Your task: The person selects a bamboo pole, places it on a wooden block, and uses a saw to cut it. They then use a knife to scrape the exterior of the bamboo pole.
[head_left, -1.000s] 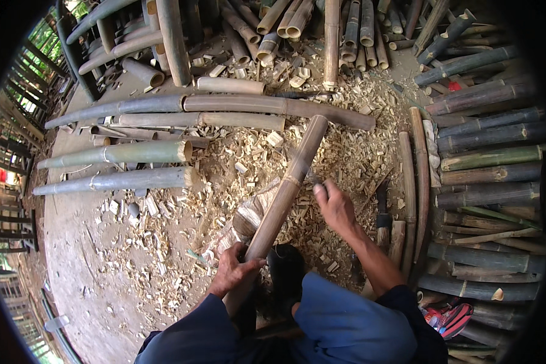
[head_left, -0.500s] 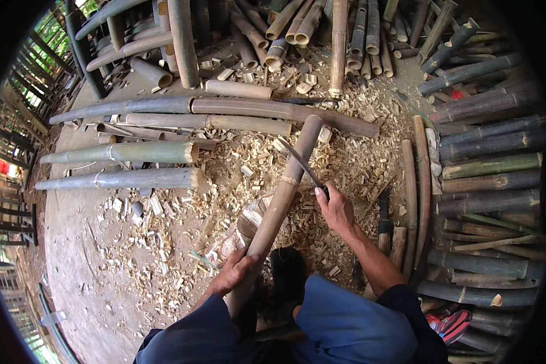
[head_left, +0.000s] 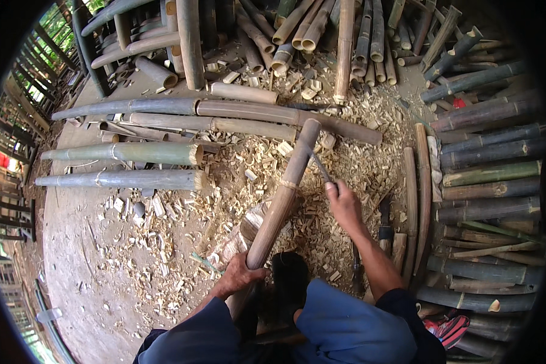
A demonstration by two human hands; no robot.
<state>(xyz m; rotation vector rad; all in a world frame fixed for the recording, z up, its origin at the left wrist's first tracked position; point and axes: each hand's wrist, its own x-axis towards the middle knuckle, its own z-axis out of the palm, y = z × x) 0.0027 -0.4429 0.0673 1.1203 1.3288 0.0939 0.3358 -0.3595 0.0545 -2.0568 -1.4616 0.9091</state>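
Note:
A brown bamboo pole (head_left: 279, 216) slants from between my legs up to the middle of the view, with a ring-like node partway along it. My left hand (head_left: 241, 278) is wrapped round its lower part. In my right hand (head_left: 346, 207) is a knife, gripped by its dark handle. The knife blade (head_left: 320, 165) points up and left, meeting the pole's right side above the node. Under the pole stands a pale wooden block (head_left: 232, 239), partly hidden by the pole.
Wood chips and shavings (head_left: 158, 242) litter the floor. Several bamboo lengths lie at the left, including a green bamboo pole (head_left: 121, 153). Stacked bamboo (head_left: 491, 215) lines the right side, and more bamboo leans at the back. Another dark-handled tool (head_left: 385, 221) is right of my right forearm.
My right hand has shifted right and slightly down, drawing the knife tip back from across the pole to its right side. My left hand sits slightly lower.

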